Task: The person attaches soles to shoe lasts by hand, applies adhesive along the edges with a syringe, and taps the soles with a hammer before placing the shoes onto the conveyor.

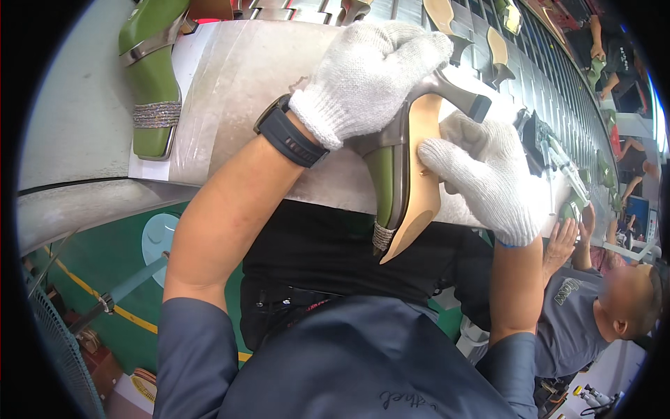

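Observation:
A heeled sandal (396,164) on a green last is tilted in front of me, toe toward my body. Its tan sole (419,199) faces right and its dark heel (457,94) points to the upper right. My left hand (377,77), in a white knitted glove, is closed around the heel end; most of its grip is hidden. Against the sole lies the thumb of my gloved right hand (481,167), with the other fingers curled beside it. Whether the sole is fixed along its whole edge, I cannot tell.
Another green last with a glittery strap (155,84) lies at the far left of the worktable (230,112). Beyond it, loose tan soles with heels (497,52) rest on a slatted conveyor (548,63). A co-worker (579,314) sits close on the right. A fan (63,349) stands lower left.

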